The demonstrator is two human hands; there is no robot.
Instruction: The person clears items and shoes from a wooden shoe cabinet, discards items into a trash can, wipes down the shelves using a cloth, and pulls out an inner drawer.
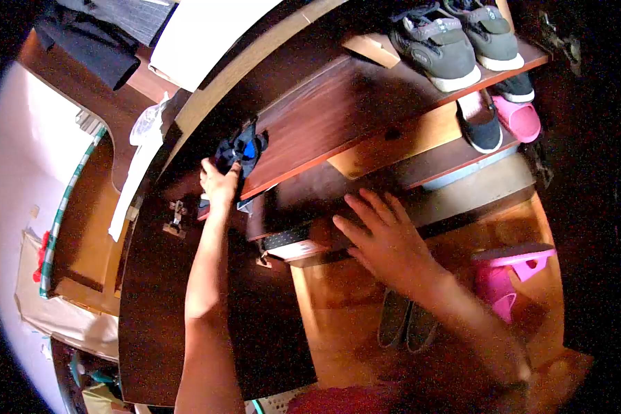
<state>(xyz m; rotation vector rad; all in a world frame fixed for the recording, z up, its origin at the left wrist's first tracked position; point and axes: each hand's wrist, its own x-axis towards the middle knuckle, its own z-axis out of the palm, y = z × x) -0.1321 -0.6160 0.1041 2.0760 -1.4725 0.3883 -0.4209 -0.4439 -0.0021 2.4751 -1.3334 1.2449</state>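
At the left end of the upper shelf [324, 131], my left hand [219, 183] is closed on a black sandal [250, 143] with blue showing inside it. Straps seem to cross over it, though its exact shape is hard to make out. My right hand [386, 241] is held in front of the lower shelf with its fingers spread and nothing in them. A pair of grey sneakers [438, 52] stands at the right end of the upper shelf. Below them are a dark slip-on shoe [481, 124] and a pink clog [516, 121].
Dark slippers [407, 321] and a pink plastic stool-like object [507, 269] are at the bottom of the cabinet. An open dark door [207, 331] with a metal hinge [176, 219] is on the left. A box with a dotted edge [293, 245] sits under the shelf.
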